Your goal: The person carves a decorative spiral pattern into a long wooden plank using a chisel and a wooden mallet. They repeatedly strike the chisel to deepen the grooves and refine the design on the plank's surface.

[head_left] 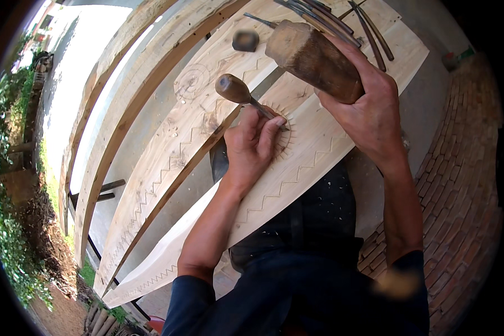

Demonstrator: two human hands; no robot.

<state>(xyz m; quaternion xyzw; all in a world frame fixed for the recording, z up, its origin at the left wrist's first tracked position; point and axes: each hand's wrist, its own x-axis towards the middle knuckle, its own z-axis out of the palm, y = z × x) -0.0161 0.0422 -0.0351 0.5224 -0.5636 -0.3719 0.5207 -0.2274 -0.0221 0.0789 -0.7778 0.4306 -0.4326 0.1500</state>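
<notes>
Pale wood makes up the long, tapering board (313, 143), running from seven o'clock to nearly two. On it, just above the centre, a ring of notches (286, 144) radiates outward; the visible right side looks cut, while the left hand (249, 148) hides the rest. A zigzag line (280, 186) already runs down the board. The left hand pinches the chisel (233, 88) by its shaft, tip at the ring, handle toward eleven. The right hand (369, 109) is wrapped around a wooden mallet (319, 59) at one o'clock. At nine, a second board (161, 182) carries zigzags too; its circle (194, 82) at eleven looks only outlined, so notching there seems left to do.

A dark, rounded object (245, 40) sits at twelve, slim hand tools (330, 22) at one. Curved beams (126, 101) stand at ten; brick paving (448, 168) spreads at three, foliage (11, 252) at eight. What supports the boards I cannot tell.
</notes>
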